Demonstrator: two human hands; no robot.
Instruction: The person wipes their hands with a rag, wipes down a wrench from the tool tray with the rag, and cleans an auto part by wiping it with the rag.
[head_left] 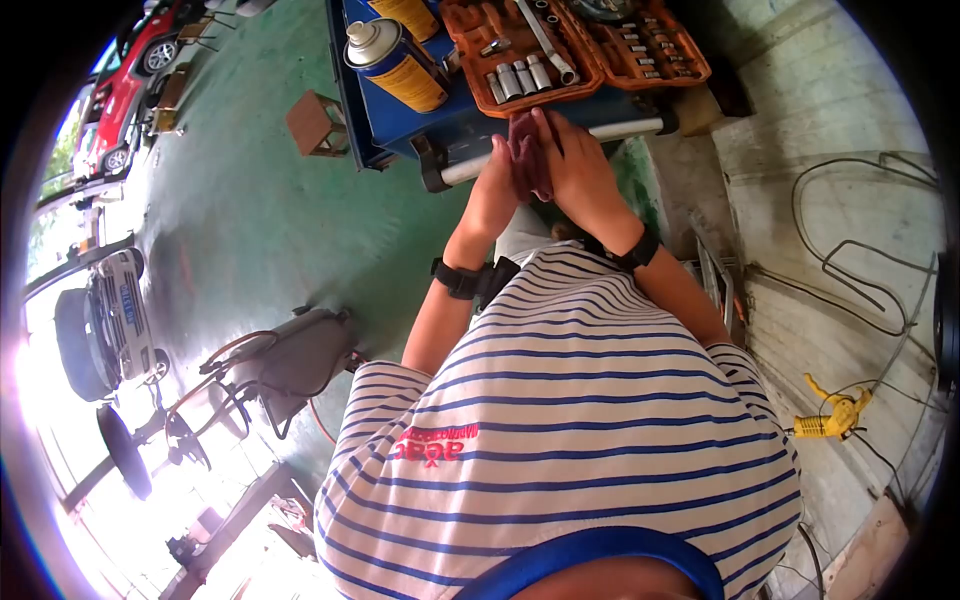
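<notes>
A crumpled dark red cloth (pixel 529 158) is held between my two hands, in front of a blue tool cart (pixel 390 118). My left hand (pixel 492 188) closes on the cloth from the left side. On the other side my right hand (pixel 578 172) presses against it, fingers pointing toward the cart. Just beyond my fingertips lies an orange socket set case (pixel 478 45), its lid spread open. Several sockets (pixel 518 78) and a ratchet or wrench (pixel 547 42) rest in it. Whatever the cloth might wrap is hidden.
A spray can (pixel 398 68) stands on the cart's left, with another can (pixel 408 14) behind it. The cart's pale handle bar (pixel 600 130) runs across its near edge. A wooden stool (pixel 318 125) stands on the green floor. Cables (pixel 850 250) and a yellow tool (pixel 832 412) hang along the right wall.
</notes>
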